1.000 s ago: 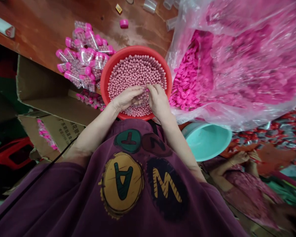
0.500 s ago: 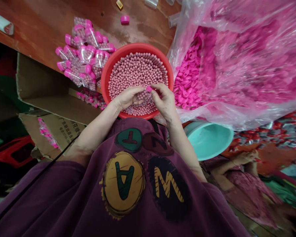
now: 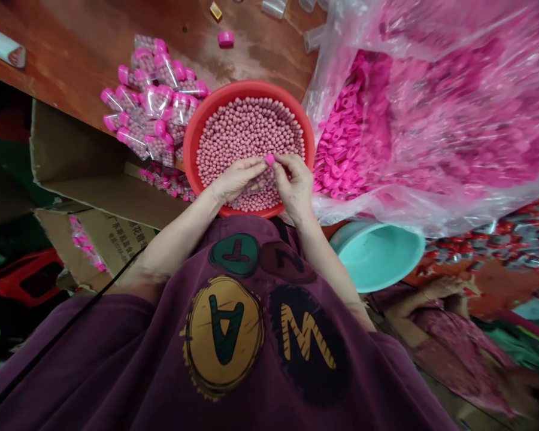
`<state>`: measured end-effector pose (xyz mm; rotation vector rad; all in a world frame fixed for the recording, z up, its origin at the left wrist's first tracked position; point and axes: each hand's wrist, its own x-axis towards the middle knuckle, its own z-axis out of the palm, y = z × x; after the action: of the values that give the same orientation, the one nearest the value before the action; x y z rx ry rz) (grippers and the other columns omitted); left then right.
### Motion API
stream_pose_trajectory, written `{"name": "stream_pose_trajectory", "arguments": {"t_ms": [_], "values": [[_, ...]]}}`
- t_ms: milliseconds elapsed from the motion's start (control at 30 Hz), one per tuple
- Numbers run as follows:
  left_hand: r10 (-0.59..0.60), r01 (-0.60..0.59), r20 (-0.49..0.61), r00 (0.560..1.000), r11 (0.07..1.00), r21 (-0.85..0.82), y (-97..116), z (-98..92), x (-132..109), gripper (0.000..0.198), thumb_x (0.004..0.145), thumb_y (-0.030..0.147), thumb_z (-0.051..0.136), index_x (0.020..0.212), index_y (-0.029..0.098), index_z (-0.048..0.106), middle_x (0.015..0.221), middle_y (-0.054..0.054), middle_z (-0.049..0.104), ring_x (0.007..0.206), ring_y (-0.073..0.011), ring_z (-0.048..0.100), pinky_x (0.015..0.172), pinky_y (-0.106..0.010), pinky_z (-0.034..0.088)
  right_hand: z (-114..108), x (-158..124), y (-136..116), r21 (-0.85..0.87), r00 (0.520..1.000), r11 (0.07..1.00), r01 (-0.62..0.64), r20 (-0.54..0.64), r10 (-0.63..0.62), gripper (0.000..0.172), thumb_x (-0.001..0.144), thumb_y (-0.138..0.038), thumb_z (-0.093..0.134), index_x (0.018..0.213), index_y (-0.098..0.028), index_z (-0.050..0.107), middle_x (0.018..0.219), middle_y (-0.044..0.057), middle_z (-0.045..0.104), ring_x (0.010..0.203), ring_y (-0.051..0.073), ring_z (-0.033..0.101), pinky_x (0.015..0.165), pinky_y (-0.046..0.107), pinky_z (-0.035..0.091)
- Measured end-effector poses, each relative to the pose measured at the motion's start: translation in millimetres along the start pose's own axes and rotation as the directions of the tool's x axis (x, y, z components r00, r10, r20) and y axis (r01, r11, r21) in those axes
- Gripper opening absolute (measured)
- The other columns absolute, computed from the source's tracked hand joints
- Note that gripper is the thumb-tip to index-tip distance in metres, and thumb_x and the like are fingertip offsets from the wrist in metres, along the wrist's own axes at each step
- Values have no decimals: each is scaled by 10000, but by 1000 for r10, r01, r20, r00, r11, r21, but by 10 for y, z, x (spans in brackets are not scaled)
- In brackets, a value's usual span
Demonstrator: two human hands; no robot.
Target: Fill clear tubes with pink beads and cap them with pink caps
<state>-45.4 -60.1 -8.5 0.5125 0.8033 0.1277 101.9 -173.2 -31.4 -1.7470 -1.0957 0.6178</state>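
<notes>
A red bowl (image 3: pixel 196 127) full of small pink balls (image 3: pixel 247 129) sits at the table's near edge. Both my hands are over its near side. My left hand (image 3: pixel 236 178) is curled around a small clear container that is mostly hidden by the fingers. My right hand (image 3: pixel 294 182) pinches a pink cap (image 3: pixel 270 159) at the container's top, fingers closed. A pile of filled clear containers with pink caps (image 3: pixel 155 99) lies left of the bowl.
A big clear plastic bag of pink caps (image 3: pixel 413 102) fills the right. A teal bowl (image 3: pixel 377 254) sits below it. Open cardboard boxes (image 3: pixel 94 173) stand at the left. Another person's hands (image 3: pixel 440 287) are at the lower right. A loose cap (image 3: pixel 226 39) lies on the wooden table (image 3: pixel 72 48).
My right hand has brought a pink cap up between the fingertips and set it against the container in my left hand. Both hands stayed over the bowl's near side.
</notes>
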Motion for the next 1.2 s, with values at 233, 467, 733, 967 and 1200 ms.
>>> {"name": "stream_pose_trajectory", "arguments": {"t_ms": [233, 467, 733, 967, 1200], "values": [[42, -41, -63, 997, 999, 8, -81, 96, -54, 272, 997, 381, 902, 951, 149, 768, 805, 15, 709, 646, -39, 625, 591, -139, 474, -50, -44, -24, -6, 999, 999, 52, 10, -52, 359, 1166, -537, 580, 1187, -282, 831, 1131, 77, 847, 1081, 249, 802, 997, 451, 687], [84, -82, -30, 996, 995, 57, -99, 84, -63, 299, 1013, 421, 885, 932, 159, 765, 796, 4, 684, 614, -49, 576, 541, -161, 418, -51, -78, -87, -19, 998, 997, 68, 10, -68, 343, 1168, -520, 585, 1216, -296, 840, 1146, 70, 845, 1077, 241, 805, 993, 456, 701], [275, -269, -1, 961, 942, 202, -175, 93, -55, 415, 944, 575, 925, 976, 180, 801, 728, 15, 638, 609, -83, 550, 552, -218, 399, -61, -100, -29, 12, 997, 1000, 28, -70, -27, 359, 1149, -578, 621, 1212, -314, 856, 1133, 49, 855, 1072, 238, 812, 980, 467, 700], [192, -189, -18, 981, 975, 116, -171, 53, -52, 448, 857, 592, 983, 971, 190, 820, 808, -1, 701, 654, -78, 593, 565, -207, 417, -166, -49, -70, 62, 999, 997, 48, 4, -49, 324, 1128, -564, 674, 1179, -314, 875, 1099, 43, 865, 1037, 227, 813, 983, 453, 696], [132, -124, -87, 987, 988, 92, -125, 160, -81, 308, 956, 396, 932, 1121, 198, 764, 856, 3, 733, 662, -75, 613, 586, -204, 435, -119, -151, 32, 164, 984, 970, -179, 9, 180, 456, 1068, -720, 696, 1161, -313, 879, 1096, 46, 836, 1055, 239, 792, 1030, 493, 692]]}}
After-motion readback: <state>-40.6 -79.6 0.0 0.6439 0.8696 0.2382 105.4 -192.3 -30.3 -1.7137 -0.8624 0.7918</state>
